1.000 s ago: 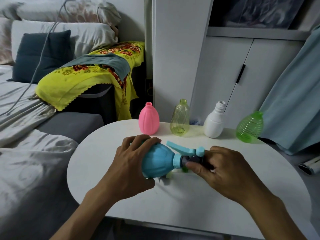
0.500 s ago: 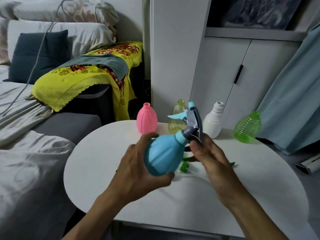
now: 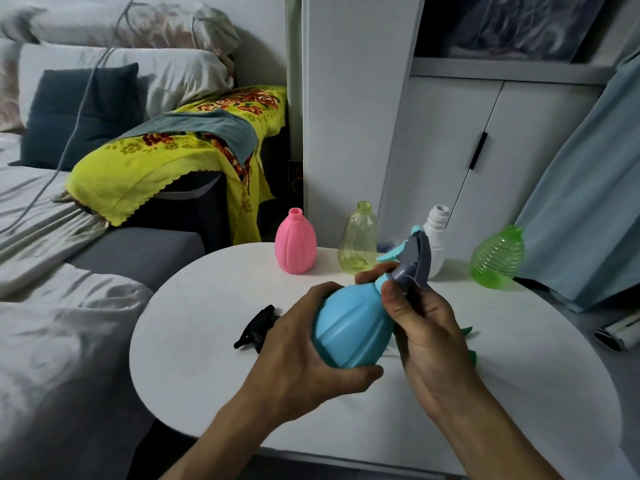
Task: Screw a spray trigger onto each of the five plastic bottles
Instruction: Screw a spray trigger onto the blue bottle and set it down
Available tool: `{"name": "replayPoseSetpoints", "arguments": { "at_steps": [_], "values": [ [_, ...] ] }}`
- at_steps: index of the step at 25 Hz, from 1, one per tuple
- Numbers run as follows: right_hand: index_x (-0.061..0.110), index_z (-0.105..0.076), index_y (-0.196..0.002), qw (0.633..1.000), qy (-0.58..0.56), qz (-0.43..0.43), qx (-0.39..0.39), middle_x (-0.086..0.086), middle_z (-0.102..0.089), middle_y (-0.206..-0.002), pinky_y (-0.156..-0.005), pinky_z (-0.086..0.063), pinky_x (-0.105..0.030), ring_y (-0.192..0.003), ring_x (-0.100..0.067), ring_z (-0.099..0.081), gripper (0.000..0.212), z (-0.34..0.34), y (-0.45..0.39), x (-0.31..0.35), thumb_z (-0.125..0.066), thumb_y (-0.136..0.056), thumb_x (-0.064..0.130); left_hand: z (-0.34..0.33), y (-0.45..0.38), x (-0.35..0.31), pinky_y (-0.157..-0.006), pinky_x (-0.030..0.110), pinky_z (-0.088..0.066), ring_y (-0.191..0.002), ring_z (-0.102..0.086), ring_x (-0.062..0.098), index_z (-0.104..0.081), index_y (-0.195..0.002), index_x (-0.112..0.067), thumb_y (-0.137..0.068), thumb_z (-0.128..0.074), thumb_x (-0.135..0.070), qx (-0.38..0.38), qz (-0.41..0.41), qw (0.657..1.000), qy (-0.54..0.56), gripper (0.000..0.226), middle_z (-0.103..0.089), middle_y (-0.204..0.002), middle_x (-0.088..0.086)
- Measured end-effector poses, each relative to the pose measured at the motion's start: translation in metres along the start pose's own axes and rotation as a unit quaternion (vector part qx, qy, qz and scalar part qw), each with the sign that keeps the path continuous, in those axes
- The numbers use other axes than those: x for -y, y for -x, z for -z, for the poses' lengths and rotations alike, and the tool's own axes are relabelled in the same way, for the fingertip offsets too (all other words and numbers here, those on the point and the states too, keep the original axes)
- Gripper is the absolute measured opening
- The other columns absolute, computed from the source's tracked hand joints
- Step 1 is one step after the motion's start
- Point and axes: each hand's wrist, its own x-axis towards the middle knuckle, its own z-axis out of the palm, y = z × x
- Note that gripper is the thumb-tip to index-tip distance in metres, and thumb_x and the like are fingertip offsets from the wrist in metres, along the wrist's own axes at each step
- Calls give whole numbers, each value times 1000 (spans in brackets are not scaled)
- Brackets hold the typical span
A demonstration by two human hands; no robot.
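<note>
While our left hand grips the blue bottle with its neck tilted up-right, our right hand pinches the trigger collar, nearer for twisting.

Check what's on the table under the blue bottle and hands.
Left of the left hand a black spray trigger lies on the white table. Green trigger parts poke out beside the right hand. Anything directly beneath the blue bottle is hidden.
</note>
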Motion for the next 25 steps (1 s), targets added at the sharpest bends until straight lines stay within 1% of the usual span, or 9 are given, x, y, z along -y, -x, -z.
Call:
{"name": "replayPoseSetpoints", "arguments": {
  "at_steps": [3, 6, 9, 12, 13, 17, 21, 23, 25],
  "values": [
    [13, -66, -90, 988, -141, -25, 61, -9, -70, -90, -91, -52, -40, -105, -29, -64, 15, 9, -1, 12, -68, -84, 26, 21, -8, 3, -79, 30, -59, -111, -62, 11, -43, -134, -44, -55, -95, -37, 174, 43, 972, 151, 95, -59, -124, -15],
    [15, -59, -68, 985, -149, -63, 57, -8, -65, -71, -82, -55, -35, -92, -27, -68, 34, 15, -4, 18, -83, -69, 39, 17, -2, -5, -79, 32, -59, -109, -62, 10, -44, -133, -43, -53, -94, -40, 159, 24, 983, 87, 95, -61, -121, -15],
    [17, -52, -54, 989, -114, -87, 48, -9, -68, -67, -82, -56, -38, -90, -27, -69, 49, 20, -6, 17, -81, -66, 55, 7, 3, -7, -86, 33, -58, -111, -59, 3, -37, -132, -55, -49, -90, -55, 143, 20, 990, 8, 99, -57, -122, -23],
    [21, -53, -53, 984, -98, -79, 126, -6, -69, -66, -96, -49, -44, -95, -26, -66, 42, 23, -7, 17, -73, -79, 47, 14, -1, -6, -92, 42, -56, -117, -61, 16, -47, -134, -43, -57, -93, -37, 268, 85, 943, 177, 90, -61, -128, -8],
    [21, -52, -52, 984, -88, -85, 128, -5, -67, -63, -97, -48, -43, -93, -25, -65, 41, 21, -7, 17, -73, -79, 43, 13, -1, -7, -91, 45, -57, -115, -62, 20, -52, -132, -37, -60, -92, -32, 276, 92, 935, 201, 83, -64, -125, -4],
    [19, -44, -47, 995, -16, -96, 19, -7, -57, -53, -87, -45, -40, -74, -21, -57, 41, 14, -11, 13, -68, -79, 28, -5, 3, -7, -85, 49, -58, -107, -65, 20, -57, -126, -32, -58, -91, -31, 188, 70, 966, 166, 77, -66, -115, -2],
    [16, -42, -50, 995, -6, -97, -39, -21, -43, -66, -77, -46, -38, -57, -17, -56, 39, 11, -12, 13, -73, -70, 29, -11, 5, -1, -82, 41, -59, -105, -64, 15, -50, -130, -40, -54, -93, -40, 140, 55, 982, 118, 87, -64, -117, -8],
    [18, -45, -47, 992, 15, -85, -93, -19, -51, -60, -75, -49, -38, -58, -18, -57, 39, 11, -15, 7, -72, -76, 22, -19, 6, -1, -82, 34, -58, -102, -63, 9, -44, -129, -49, -49, -91, -52, 78, 30, 996, 18, 93, -63, -114, -17],
    [19, -47, -45, 986, 19, -86, -140, -8, -60, -55, -79, -50, -43, -63, -20, -59, 43, 11, -17, 0, -69, -82, 16, -26, 6, -1, -81, 32, -56, -101, -62, 8, -41, -129, -46, -48, -88, -58, 39, 4, 998, -49, 94, -61, -114, -18]
  ]
}}
